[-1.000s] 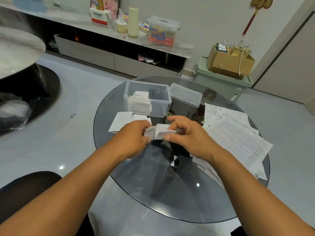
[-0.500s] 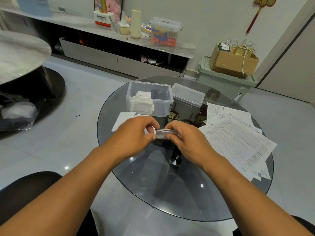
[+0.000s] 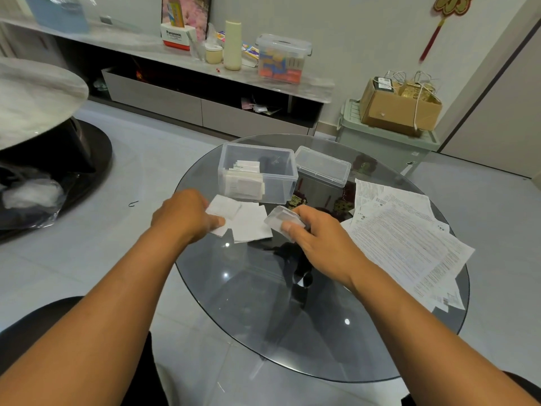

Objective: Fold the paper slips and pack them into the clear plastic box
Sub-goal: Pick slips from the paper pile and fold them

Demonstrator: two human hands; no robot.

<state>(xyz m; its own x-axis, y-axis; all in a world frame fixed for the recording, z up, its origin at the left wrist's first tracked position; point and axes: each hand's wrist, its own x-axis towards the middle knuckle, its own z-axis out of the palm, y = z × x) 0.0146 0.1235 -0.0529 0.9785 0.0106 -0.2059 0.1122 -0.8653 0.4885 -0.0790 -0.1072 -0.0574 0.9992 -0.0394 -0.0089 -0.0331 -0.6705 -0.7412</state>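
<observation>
Glossy glass table, clear plastic box

We note round glass table | cardboard box atop green bin | lidded container, cream bottle on shelf | red wall ornament
</observation>
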